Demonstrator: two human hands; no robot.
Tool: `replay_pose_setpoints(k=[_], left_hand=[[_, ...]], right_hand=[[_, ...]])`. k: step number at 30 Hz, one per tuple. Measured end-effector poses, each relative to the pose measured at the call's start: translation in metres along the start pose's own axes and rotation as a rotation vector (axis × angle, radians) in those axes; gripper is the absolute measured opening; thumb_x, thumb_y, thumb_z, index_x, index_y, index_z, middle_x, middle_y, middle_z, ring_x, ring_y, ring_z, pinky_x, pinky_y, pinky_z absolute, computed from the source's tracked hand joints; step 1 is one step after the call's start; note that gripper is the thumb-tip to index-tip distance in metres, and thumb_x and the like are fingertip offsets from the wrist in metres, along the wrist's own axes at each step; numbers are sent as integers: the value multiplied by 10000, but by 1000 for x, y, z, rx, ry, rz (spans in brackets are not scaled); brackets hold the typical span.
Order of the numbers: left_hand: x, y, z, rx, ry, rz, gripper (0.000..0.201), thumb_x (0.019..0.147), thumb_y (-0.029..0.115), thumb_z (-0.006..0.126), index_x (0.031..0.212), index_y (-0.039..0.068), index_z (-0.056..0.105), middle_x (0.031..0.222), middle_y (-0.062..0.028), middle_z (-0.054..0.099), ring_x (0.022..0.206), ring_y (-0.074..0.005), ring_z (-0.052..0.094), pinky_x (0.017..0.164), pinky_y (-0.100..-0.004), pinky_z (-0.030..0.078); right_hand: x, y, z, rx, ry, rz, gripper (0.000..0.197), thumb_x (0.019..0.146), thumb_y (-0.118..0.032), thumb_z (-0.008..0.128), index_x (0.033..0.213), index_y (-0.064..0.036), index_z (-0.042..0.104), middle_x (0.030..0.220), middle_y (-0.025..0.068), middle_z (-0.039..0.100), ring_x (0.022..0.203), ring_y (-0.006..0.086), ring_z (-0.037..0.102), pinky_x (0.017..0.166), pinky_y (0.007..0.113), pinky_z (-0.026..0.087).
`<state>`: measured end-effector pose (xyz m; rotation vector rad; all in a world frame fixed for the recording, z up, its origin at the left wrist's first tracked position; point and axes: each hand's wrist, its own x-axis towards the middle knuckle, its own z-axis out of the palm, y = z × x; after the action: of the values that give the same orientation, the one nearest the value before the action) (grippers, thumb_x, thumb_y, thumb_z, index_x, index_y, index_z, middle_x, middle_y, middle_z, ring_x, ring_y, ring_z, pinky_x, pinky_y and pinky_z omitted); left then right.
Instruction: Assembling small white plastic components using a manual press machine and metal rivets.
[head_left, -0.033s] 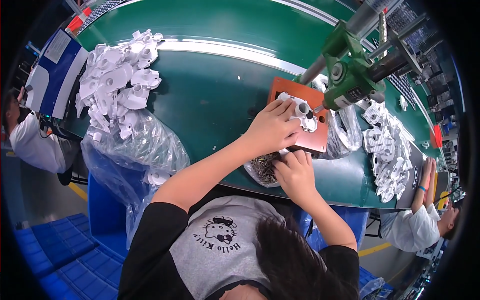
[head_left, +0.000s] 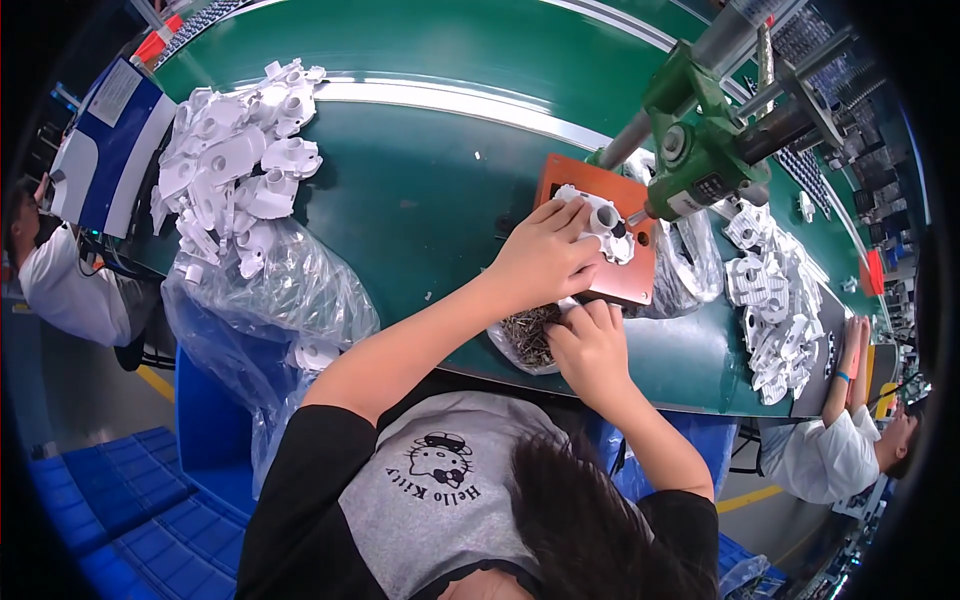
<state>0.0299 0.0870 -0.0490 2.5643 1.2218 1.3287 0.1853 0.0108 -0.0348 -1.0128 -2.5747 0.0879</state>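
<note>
My left hand lies over a white molded plastic part with a round tube, its fingers holding the part down on an orange block. Just beside the tube is the tip of a tool on a green metal stand. My right hand is at the block's near edge, by an open bag of small thin metal pieces that look like screws. Its fingers are bent together at the bag's rim; what they hold, if anything, is hidden.
A heap of white plastic parts lies left, half in a clear plastic bag over a blue bin. More white parts lie right. Beyond the bench runs a green conveyor. A person sits right, another left.
</note>
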Motion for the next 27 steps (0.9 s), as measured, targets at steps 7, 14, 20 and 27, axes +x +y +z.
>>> replay_pose_setpoints(k=[7, 14, 20, 27], left_hand=[[0, 0, -4, 32, -18, -11, 222, 726, 235, 670, 851, 60, 616, 1107, -197, 611, 1091, -314, 565, 968, -431, 418], [1, 0, -3, -4, 11, -7, 206, 711, 232, 640, 777, 42, 599, 1060, -230, 614, 1085, -336, 562, 987, -431, 392], [3, 2, -6, 14, -17, -3, 186, 743, 210, 664, 836, 61, 601, 1073, -192, 620, 1075, -312, 573, 958, -428, 428], [1, 1, -4, 12, 13, -17, 184, 737, 206, 670, 829, 61, 601, 1081, -195, 618, 1071, -317, 578, 954, -430, 433]], right_hand=[[10, 7, -12, 367, 72, 160, 117, 733, -35, 662, 845, -37, 626, 867, 74, 570, 822, 266, 531, 760, 374, 422], [21, 66, -42, 645, 152, 477, 130, 850, 37, 552, 959, 37, 623, 836, 58, 581, 729, 126, 556, 665, 264, 461], [45, 96, -33, 545, 304, 526, 111, 836, -7, 592, 925, 46, 633, 835, 48, 608, 711, 116, 548, 689, 243, 438], [58, 92, -29, 635, 270, 619, 141, 809, -63, 651, 908, 36, 629, 778, 36, 637, 709, 73, 534, 666, 247, 437]])
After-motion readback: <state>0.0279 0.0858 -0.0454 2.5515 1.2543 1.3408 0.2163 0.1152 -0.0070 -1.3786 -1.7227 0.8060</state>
